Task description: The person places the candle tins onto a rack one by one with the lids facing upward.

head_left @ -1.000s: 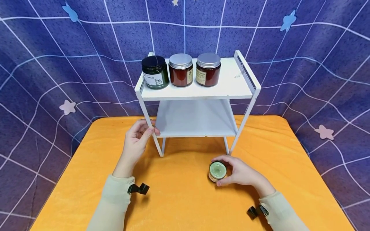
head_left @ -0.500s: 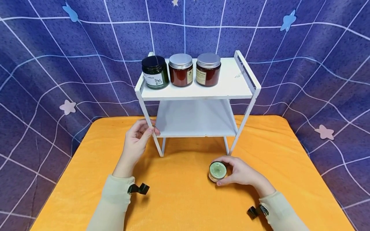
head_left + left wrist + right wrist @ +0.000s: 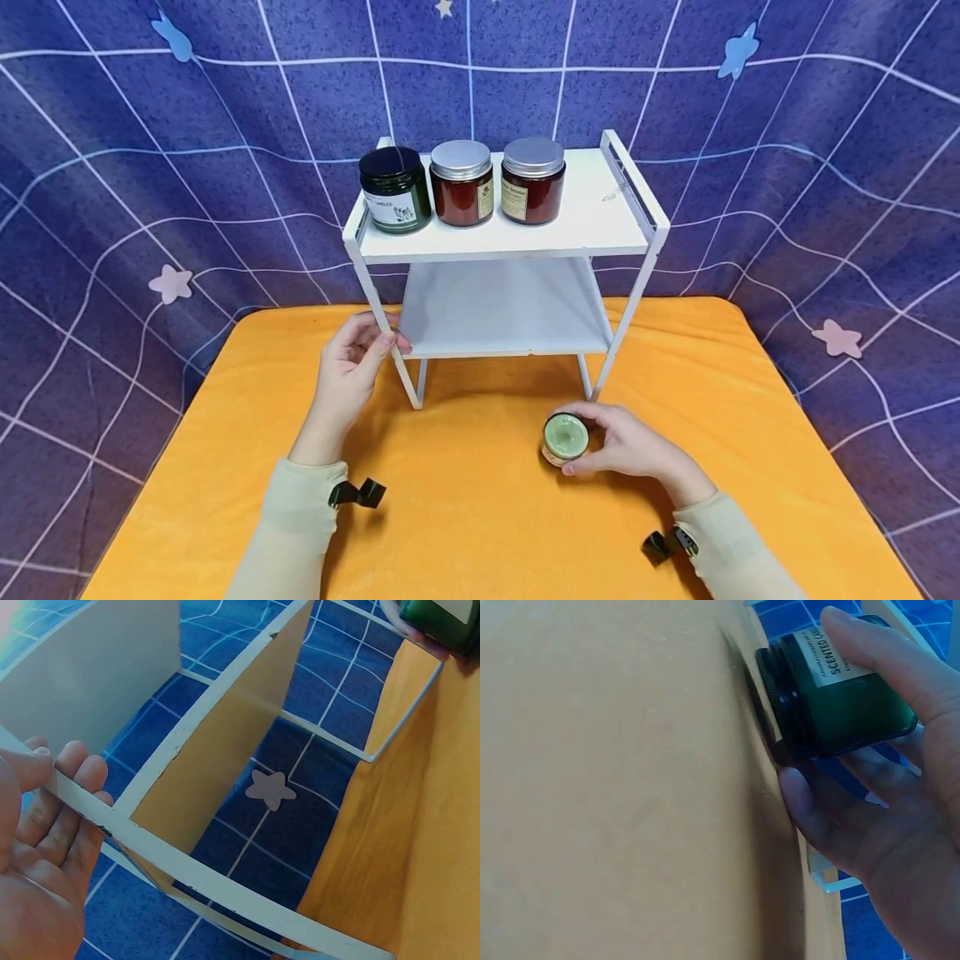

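Observation:
My left hand (image 3: 348, 367) holds the front left leg of a white two-tier shelf rack (image 3: 510, 308), thumb in front and fingers behind, at the height of the lower tier. In the left wrist view the thumb (image 3: 30, 765) lies over the white bar. My right hand (image 3: 626, 446) grips a green glass candle jar (image 3: 566, 436) between thumb and fingers, in front of the rack's right leg. The jar is upside down, its base facing up. In the right wrist view its black lid (image 3: 780, 705) points to the orange cloth, and its white label (image 3: 829, 660) reads "SCENTED".
On the rack's top tier, a dark green jar with a black lid (image 3: 393, 190) and two amber jars with silver lids, one in the middle (image 3: 462, 183) and one to its right (image 3: 533, 182), stand in a row. An orange cloth (image 3: 465, 500) covers the table; a blue curtain (image 3: 480, 92) hangs behind.
The head view has shifted slightly, so the rack appears a little further left. The jar's upturned base sits slightly higher in view. Both hands keep their holds.

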### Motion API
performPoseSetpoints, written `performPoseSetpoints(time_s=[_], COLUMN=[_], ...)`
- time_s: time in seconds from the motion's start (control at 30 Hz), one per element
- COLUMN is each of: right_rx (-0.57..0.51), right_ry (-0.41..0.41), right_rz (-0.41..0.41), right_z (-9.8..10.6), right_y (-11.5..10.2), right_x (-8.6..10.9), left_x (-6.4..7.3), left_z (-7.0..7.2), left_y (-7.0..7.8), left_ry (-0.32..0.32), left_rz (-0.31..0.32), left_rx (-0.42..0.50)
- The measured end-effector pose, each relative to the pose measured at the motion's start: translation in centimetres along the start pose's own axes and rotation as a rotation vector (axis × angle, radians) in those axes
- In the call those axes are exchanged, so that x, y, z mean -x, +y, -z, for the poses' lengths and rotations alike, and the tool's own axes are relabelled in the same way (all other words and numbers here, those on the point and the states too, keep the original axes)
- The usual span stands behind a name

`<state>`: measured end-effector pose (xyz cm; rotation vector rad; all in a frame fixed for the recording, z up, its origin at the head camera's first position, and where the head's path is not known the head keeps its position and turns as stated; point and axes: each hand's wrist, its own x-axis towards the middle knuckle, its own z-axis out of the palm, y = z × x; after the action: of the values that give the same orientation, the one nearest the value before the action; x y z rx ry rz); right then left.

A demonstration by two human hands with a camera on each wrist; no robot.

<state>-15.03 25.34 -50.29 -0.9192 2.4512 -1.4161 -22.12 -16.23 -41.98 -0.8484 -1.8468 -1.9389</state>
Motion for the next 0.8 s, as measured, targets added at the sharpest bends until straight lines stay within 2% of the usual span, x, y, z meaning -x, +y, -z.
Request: performPoseSetpoints(time_s=[0.3, 0.53, 0.8], right_rx=[-0.061, -0.010, -0.044], right_ry=[0.048, 0.088, 0.101], right_rz=[-0.011, 0.028, -0.010], right_z=[0.5, 1.1, 1.4], right_y=[-0.4, -0.7, -1.1], right_x=[0.1, 0.1, 0.2], left_x=[0.0, 0.0, 0.0], left_z=[0.0, 0.1, 0.1], left_y=[0.0, 0.0, 0.0], left_ry=[-0.003, -0.003, 0.002], left_rz=[-0.007, -0.004, 0.012], left_rx=[-0.014, -0.012, -0.008])
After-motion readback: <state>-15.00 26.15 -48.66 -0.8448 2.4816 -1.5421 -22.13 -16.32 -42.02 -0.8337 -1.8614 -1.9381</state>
